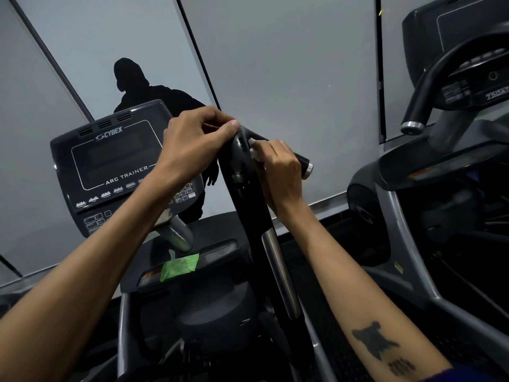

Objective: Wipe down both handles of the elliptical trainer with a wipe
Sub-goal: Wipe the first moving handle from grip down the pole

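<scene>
Handle: the black handle [249,188] of the elliptical trainer rises up the middle of the view, with a silver strip low on its shaft and a side grip that ends in a silver cap on the right.
Wipe: a white wipe [254,150] is pressed against the upper part of the handle, just beside the top bend; only a small part shows past the fingers.
Right hand: the right hand [278,172] curls its fingers round the wipe and the side grip, holding the wipe to the handle.
Left hand: the left hand [192,144] sits on the very top of the handle, fingers bent and thumb tip pressed on the black top; it grips the handle there.
Wipe pack: a green pack [179,267] lies on the dark shelf below the console, with a pale sheet sticking up from it.
Console: the dark console [110,166] stands to the left of the handle, behind the left forearm.
Second machine: another trainer [440,161] stands well apart on the right.
Wall: a grey wall [289,64] is behind, with a dark silhouette of a person on it.
</scene>
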Motion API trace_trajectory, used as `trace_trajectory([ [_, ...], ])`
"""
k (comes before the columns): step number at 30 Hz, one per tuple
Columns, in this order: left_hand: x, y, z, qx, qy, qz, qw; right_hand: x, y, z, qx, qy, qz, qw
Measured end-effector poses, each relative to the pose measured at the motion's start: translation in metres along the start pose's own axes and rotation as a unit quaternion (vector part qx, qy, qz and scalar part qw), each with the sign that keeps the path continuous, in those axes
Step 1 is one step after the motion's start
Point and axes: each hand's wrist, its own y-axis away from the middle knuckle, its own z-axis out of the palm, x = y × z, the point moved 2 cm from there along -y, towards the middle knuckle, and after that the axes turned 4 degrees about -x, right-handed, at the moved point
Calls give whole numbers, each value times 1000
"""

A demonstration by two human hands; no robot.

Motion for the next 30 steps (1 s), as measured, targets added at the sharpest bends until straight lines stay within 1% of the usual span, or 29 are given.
trace_trajectory([
  [4, -2, 0, 0, -1, 0, 5, 1000, 21, 25, -13, 31, 57, 14, 998],
  [6, -2, -1, 0, 0, -3, 6, 1000, 39, 48, -21, 30, 61, 48, 997],
  [9, -3, -2, 0, 6, -6, 4, 1000, 52, 71, -29, 17, 36, 177, 983],
  [11, -3, -2, 0, 6, -8, 5, 1000, 51, 74, -32, 58, -13, 259, 964],
  [12, -3, -2, 1, 6, -8, 7, 1000, 47, 73, -33, 83, -56, 293, 951],
  [13, -4, -2, 1, 7, -7, 8, 1000, 42, 74, -31, 97, -123, 338, 928],
  [14, -4, -2, 1, 8, -6, 10, 1000, 38, 76, -27, 98, -213, 393, 889],
  [15, -4, -1, 1, 10, -7, 11, 1000, 33, 80, -20, 84, -295, 451, 838],
  [17, -3, -1, 2, 12, -8, 11, 1000, 25, 84, -8, 29, -400, 535, 743],
  [19, -3, -2, 1, 11, -10, 12, 1000, 28, 74, 5, 7, -493, 600, 630],
  [21, -3, -2, 0, 9, -13, 13, 1000, 31, 52, 15, 27, -596, 620, 510],
  [22, -3, -2, 0, 8, -12, 12, 1000, 31, 41, 21, 37, -633, 618, 464],
  [23, -3, -2, 0, 7, -11, 11, 1000, 30, 33, 29, 36, -651, 622, 434],
  [25, -3, -2, 0, 9, -8, 10, 1000, 21, 23, 43, -7, -646, 646, 407],
  [26, -3, -2, 0, 9, -7, 10, 1000, 14, 21, 49, -50, -641, 649, 406],
  [29, -2, -2, 0, 4, -7, 10, 1000, 1, 12, 60, -159, -635, 628, 421],
  [30, -2, -2, -1, 2, -8, 11, 1000, -3, 9, 57, -184, -626, 619, 437],
])
